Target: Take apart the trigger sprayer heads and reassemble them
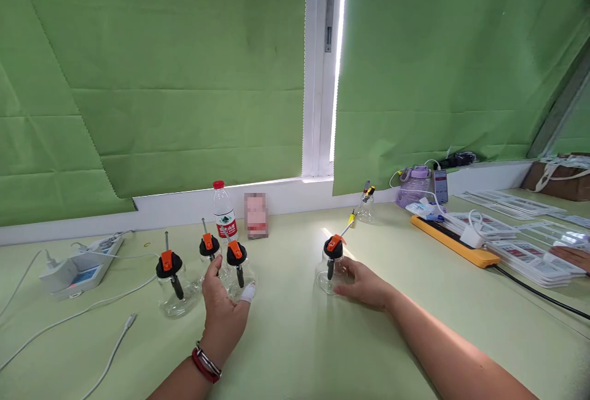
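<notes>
My left hand (pixel 227 312) is curled around the near side of a clear conical glass bottle (pixel 246 275) with a black lid and orange flip cap. Its thumb, wrapped in white, lies against the glass. Two bottles of the same kind stand to its left: one glass bottle (pixel 177 306) out in front, and another behind my fingers, of which the orange cap (pixel 208 241) shows. My right hand (pixel 364 284) grips a fourth such bottle (pixel 324 278) from its right side, upright on the table. Thin rods rise from the lids, and dark pieces hang inside.
A red-capped water bottle (pixel 225 215) and a blurred pink box (pixel 256 215) stand by the wall. White cables and a power strip (pixel 87 268) lie left. At right are an orange-edged strip (pixel 449 243), stacked white panels (pixel 530 258), a purple jug (pixel 413 186) and another person's hand (pixel 571 257).
</notes>
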Demonstrator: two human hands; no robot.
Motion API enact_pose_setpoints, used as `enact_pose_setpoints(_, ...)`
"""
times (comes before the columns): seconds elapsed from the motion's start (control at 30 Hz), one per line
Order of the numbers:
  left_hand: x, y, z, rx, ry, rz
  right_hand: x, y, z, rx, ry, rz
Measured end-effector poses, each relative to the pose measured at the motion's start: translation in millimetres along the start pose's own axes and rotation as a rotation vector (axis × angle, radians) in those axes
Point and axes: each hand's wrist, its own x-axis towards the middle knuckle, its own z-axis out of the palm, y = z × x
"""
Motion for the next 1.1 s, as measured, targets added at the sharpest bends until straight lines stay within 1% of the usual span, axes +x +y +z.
enact_pose_setpoints(0.1, 0.4, -11.6, 5.0, 0.032, -0.049, -0.072, 4.5, 13.3, -8.8, 0.057, 0.019, -0.033)
enact_pose_setpoints(0.2, 0.6, -20.2, 9.3, -0.034, -0.094, -0.215, 8.1, 25.1, -15.3, 0.126, 0.057, -0.024)
enact_pose_setpoints(0.27, 0.6, -21.1, 10.9, -0.089, -0.129, -0.278, 10.6, 31.5, -19.6, 0.105, 0.174, -0.003)
enact_pose_setpoints(0.33, 0.1, -18.9, 11.5, -0.125, -0.173, -0.284, 13.0, 35.3, -24.0, 0.030, 0.328, 0.016)
enact_pose_setpoints(0.43, -2.7, -13.9, 10.9, -0.142, -0.270, -0.247, 15.3, 34.0, -29.0, -0.078, 0.536, 0.041)
enact_pose_setpoints(0.53, -7.7, -10.7, 9.0, -0.142, -0.424, -0.190, 12.8, 22.8, -24.7, -0.149, 0.733, 0.024)
enact_pose_setpoints(0.6, -11.5, -10.4, 7.2, -0.128, -0.547, -0.142, 7.2, 10.3, -11.7, -0.252, 0.798, -0.100)
enact_pose_setpoints(0.63, -13.3, -10.7, 6.3, -0.116, -0.607, -0.119, 3.5, 3.0, -1.7, -0.380, 0.782, -0.258)
enact_pose_setpoints(0.67, -14.9, -11.3, 5.5, -0.099, -0.659, -0.098, -0.5, -4.6, 10.2, -0.507, 0.709, -0.455)
enact_pose_setpoints(0.7, -16.1, -12.2, 4.9, -0.078, -0.702, -0.073, -4.3, -12.3, 23.3, -0.612, 0.618, -0.619)
enact_pose_setpoints(0.73, -16.7, -13.1, 4.5, -0.052, -0.727, -0.041, -7.5, -19.6, 36.8, -0.712, 0.517, -0.764)
enact_pose_setpoints(0.77, -16.7, -14.1, 4.3, -0.018, -0.727, 0.001, -9.8, -26.1, 50.0, -0.806, 0.386, -0.882)
enact_pose_setpoints(0.8, -15.8, -15.0, 4.2, 0.021, -0.700, 0.057, -10.9, -31.7, 62.1, -0.897, 0.267, -0.992)
enact_pose_setpoints(0.83, -13.9, -15.7, 4.0, 0.065, -0.636, 0.129, -10.4, -36.1, 72.7, -0.987, 0.172, -1.071)
enact_pose_setpoints(0.87, -11.1, -16.2, 3.6, 0.114, -0.531, 0.208, -8.5, -39.2, 81.4, -1.066, 0.109, -1.139)
enact_pose_setpoints(0.9, -7.4, -16.5, 2.9, 0.162, -0.396, 0.281, -5.0, -41.1, 88.4, -1.135, 0.089, -1.188)
enact_pose_setpoints(0.93, -3.0, -16.8, 1.7, 0.210, -0.240, 0.339, -0.2, -42.2, 93.9, -1.200, 0.095, -1.219)
enact_pose_setpoints(0.97, 1.8, -17.1, 0.1, 0.253, -0.085, 0.373, 5.7, -42.5, 98.3, -1.256, 0.119, -1.234)
enact_pose_setpoints(1.0, 6.7, -17.9, -1.7, 0.282, 0.043, 0.385, 12.2, -42.4, 102.2, -1.308, 0.143, -1.232)
enact_pose_setpoints(1.03, 11.5, -19.2, -3.5, 0.302, 0.125, 0.378, 19.0, -42.1, 105.6, -1.354, 0.163, -1.214)
enact_pose_setpoints(1.07, 16.0, -21.4, -5.3, 0.313, 0.171, 0.358, 25.9, -41.6, 108.9, -1.390, 0.179, -1.183)
enact_pose_setpoints(1.1, 20.0, -24.5, -6.7, 0.312, 0.188, 0.333, 32.5, -40.8, 112.0, -1.418, 0.188, -1.147)
